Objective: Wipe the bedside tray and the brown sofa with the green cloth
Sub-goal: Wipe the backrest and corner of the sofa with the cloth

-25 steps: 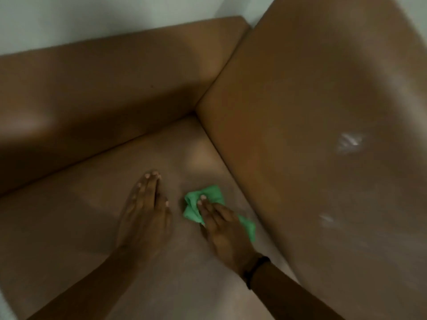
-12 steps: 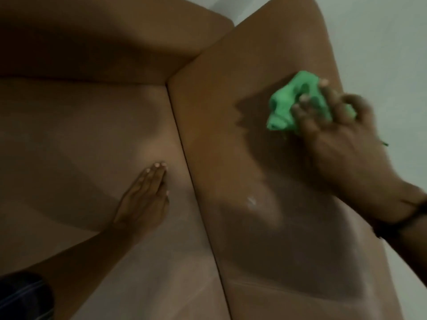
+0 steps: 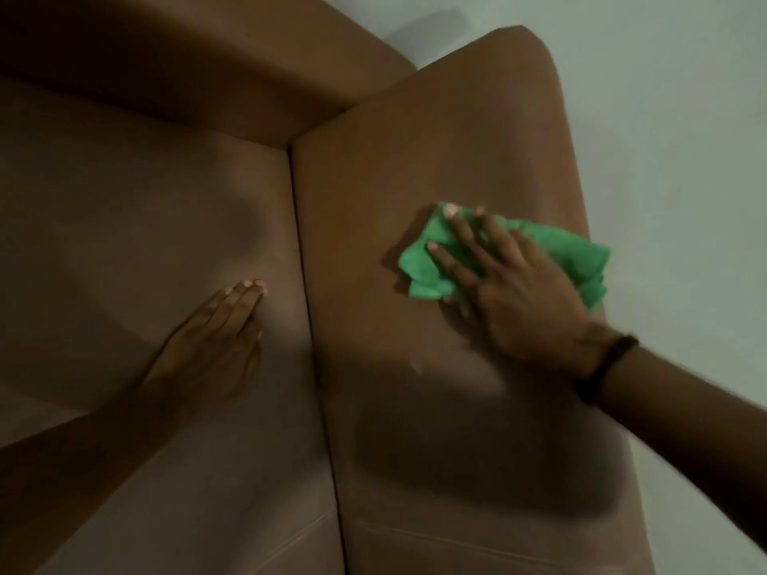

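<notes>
Head view shows my right hand spread flat, fingers apart, pressing the green cloth onto the wide top of the brown sofa armrest, near its outer edge by the pale wall. My left hand lies open, fingers together, braced on the seat cushion. The bedside tray is out of view. I judge the bunched cloth could slide off the outer edge if I sweep too far, since part already overhangs. The upholstery looks smooth and leather-like, with rounded corners; the cloth is soft and crumpled.
</notes>
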Action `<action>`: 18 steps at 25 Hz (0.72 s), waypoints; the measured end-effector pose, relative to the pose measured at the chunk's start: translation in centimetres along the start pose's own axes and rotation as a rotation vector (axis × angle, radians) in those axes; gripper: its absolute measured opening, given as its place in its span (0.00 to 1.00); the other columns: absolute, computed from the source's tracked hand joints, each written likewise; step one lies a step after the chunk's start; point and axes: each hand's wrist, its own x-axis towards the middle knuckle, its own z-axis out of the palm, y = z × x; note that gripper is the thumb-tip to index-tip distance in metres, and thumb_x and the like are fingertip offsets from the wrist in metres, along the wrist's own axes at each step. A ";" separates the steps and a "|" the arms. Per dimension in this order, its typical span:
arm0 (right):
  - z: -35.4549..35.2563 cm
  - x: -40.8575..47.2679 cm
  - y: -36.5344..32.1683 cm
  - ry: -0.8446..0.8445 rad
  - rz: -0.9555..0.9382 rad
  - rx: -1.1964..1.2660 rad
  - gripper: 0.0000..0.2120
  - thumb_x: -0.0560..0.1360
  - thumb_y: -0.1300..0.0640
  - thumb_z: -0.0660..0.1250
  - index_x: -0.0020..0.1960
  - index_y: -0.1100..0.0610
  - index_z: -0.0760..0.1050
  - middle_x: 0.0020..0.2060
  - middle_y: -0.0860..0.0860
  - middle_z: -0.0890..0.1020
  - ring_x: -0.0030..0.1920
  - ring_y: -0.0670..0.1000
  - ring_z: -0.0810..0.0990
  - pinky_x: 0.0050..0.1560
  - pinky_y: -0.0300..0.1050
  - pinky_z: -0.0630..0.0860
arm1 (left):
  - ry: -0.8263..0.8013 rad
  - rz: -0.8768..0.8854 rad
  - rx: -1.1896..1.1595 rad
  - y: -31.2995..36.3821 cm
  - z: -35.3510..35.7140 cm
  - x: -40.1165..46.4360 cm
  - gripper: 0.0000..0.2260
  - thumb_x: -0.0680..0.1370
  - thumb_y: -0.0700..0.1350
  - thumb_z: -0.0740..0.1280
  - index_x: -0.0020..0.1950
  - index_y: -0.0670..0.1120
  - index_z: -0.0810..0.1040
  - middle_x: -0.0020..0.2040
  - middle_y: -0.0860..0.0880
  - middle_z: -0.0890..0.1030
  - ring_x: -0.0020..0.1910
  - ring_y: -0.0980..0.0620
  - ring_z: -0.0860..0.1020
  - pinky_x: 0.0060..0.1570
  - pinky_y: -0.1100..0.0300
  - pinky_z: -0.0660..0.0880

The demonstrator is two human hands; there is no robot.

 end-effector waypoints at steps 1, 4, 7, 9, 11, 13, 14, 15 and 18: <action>-0.3 1.7 0.6 0.004 0.040 -0.073 0.30 0.86 0.43 0.52 0.85 0.50 0.54 0.85 0.60 0.52 0.84 0.64 0.48 0.80 0.66 0.52 | 0.005 -0.002 0.015 0.0 0.3 -0.2 0.27 0.84 0.45 0.55 0.80 0.32 0.66 0.80 0.33 0.69 0.79 0.34 0.70 0.83 0.43 0.58; 0.9 3.2 0.2 -0.032 0.033 -0.070 0.30 0.86 0.44 0.51 0.85 0.51 0.53 0.85 0.59 0.53 0.84 0.63 0.49 0.81 0.68 0.46 | -0.029 0.004 0.048 -0.5 0.2 0.3 0.29 0.83 0.46 0.54 0.81 0.32 0.65 0.80 0.32 0.68 0.78 0.32 0.69 0.84 0.50 0.44; 1.9 -0.6 0.0 -0.024 -0.061 -0.069 0.30 0.86 0.45 0.50 0.85 0.54 0.55 0.85 0.57 0.56 0.84 0.61 0.52 0.82 0.64 0.49 | -0.025 -0.010 0.065 -0.5 0.0 -0.1 0.29 0.83 0.46 0.54 0.81 0.31 0.64 0.80 0.31 0.68 0.78 0.31 0.69 0.83 0.53 0.40; 0.9 0.5 1.1 0.030 0.035 -0.076 0.29 0.86 0.46 0.50 0.84 0.55 0.57 0.84 0.58 0.58 0.84 0.61 0.55 0.81 0.63 0.52 | 0.010 -0.015 0.074 -0.2 -0.1 -0.6 0.29 0.82 0.45 0.54 0.80 0.31 0.65 0.79 0.31 0.69 0.78 0.31 0.69 0.84 0.51 0.43; 0.7 1.9 0.0 0.012 0.124 -0.007 0.28 0.86 0.49 0.52 0.84 0.57 0.58 0.84 0.59 0.58 0.84 0.62 0.54 0.81 0.63 0.51 | -0.001 -0.022 0.083 0.2 -0.1 -0.6 0.29 0.82 0.45 0.55 0.80 0.31 0.66 0.79 0.30 0.69 0.77 0.29 0.70 0.83 0.44 0.55; 2.5 0.6 -2.7 -0.043 -0.051 0.013 0.30 0.84 0.49 0.50 0.84 0.59 0.58 0.83 0.60 0.58 0.83 0.62 0.55 0.80 0.63 0.51 | -0.006 -0.021 0.096 0.1 0.1 -0.4 0.29 0.81 0.45 0.55 0.80 0.31 0.66 0.78 0.30 0.70 0.76 0.30 0.71 0.83 0.44 0.55; 3.6 -1.2 -4.2 -0.081 -0.202 0.014 0.32 0.82 0.49 0.48 0.83 0.60 0.59 0.83 0.61 0.59 0.83 0.63 0.56 0.80 0.64 0.51 | -0.012 -0.019 0.106 0.1 0.1 -0.6 0.29 0.81 0.45 0.55 0.79 0.31 0.66 0.78 0.31 0.70 0.76 0.30 0.71 0.84 0.48 0.49; 3.9 -2.7 -5.0 -0.125 -0.294 0.015 0.33 0.81 0.48 0.47 0.83 0.60 0.59 0.83 0.61 0.59 0.83 0.62 0.57 0.80 0.64 0.53 | -0.022 -0.015 0.117 0.1 0.0 -0.8 0.29 0.81 0.44 0.55 0.79 0.31 0.66 0.78 0.31 0.71 0.77 0.31 0.71 0.84 0.51 0.43; 3.4 -2.2 -4.5 -0.043 -0.096 0.018 0.30 0.84 0.49 0.51 0.83 0.59 0.59 0.83 0.59 0.59 0.83 0.60 0.57 0.80 0.61 0.55 | -0.032 -0.035 0.114 0.7 0.1 -2.0 0.29 0.80 0.44 0.56 0.80 0.31 0.65 0.79 0.31 0.70 0.77 0.32 0.70 0.83 0.53 0.38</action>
